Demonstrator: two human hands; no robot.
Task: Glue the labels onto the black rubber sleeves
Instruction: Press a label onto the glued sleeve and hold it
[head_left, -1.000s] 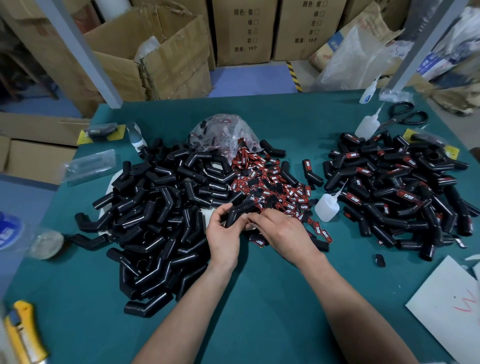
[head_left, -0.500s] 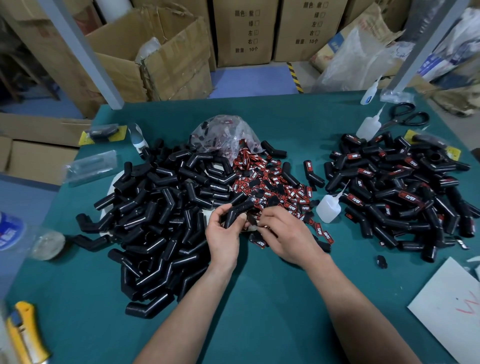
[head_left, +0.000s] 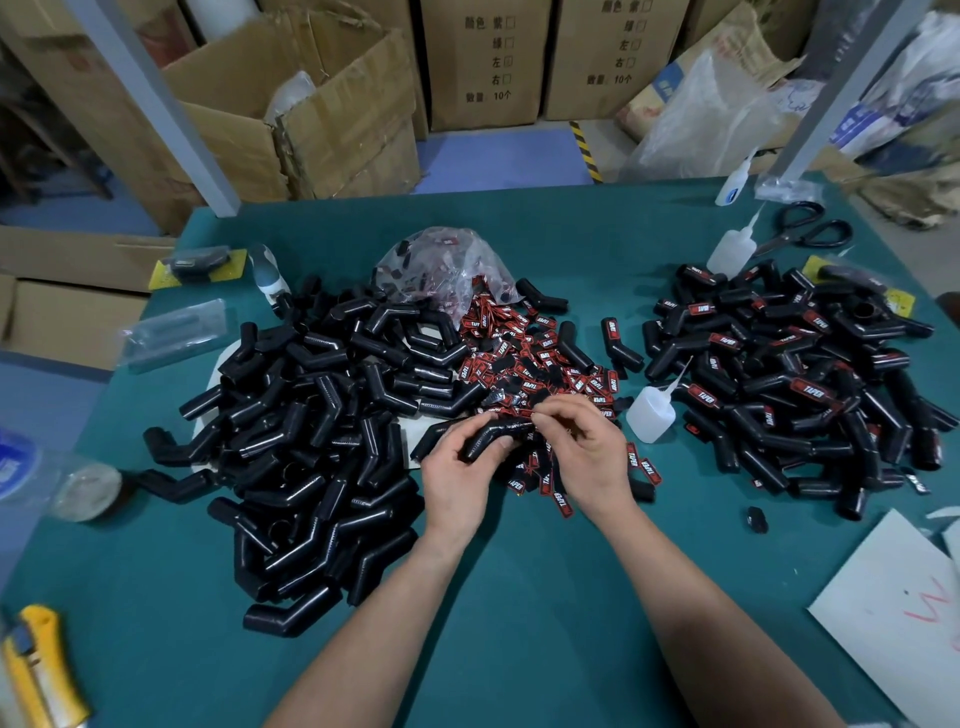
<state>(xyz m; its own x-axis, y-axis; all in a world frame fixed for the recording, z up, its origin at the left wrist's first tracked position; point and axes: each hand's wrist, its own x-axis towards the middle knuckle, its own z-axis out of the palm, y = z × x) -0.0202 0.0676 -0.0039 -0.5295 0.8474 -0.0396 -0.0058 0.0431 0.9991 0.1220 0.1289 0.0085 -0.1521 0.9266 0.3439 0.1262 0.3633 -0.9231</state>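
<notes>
Table (head_left: 519, 597): left hand (head_left: 457, 478) grips sleeve (head_left: 498, 434), right hand (head_left: 592, 452) pinches.

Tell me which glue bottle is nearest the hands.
The bottle just right of the right hand; the other two stand far back by the scissors.

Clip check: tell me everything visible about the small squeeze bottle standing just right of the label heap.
The squeeze bottle is small, round-bodied, translucent white plastic, with a long thin nozzle slanting up and right. It stands on the green table between the heap of red-and-black labels and the right-hand pile of labelled sleeves. Neither hand touches it; the right hand is just to its left. Fill level cannot be told.
</notes>
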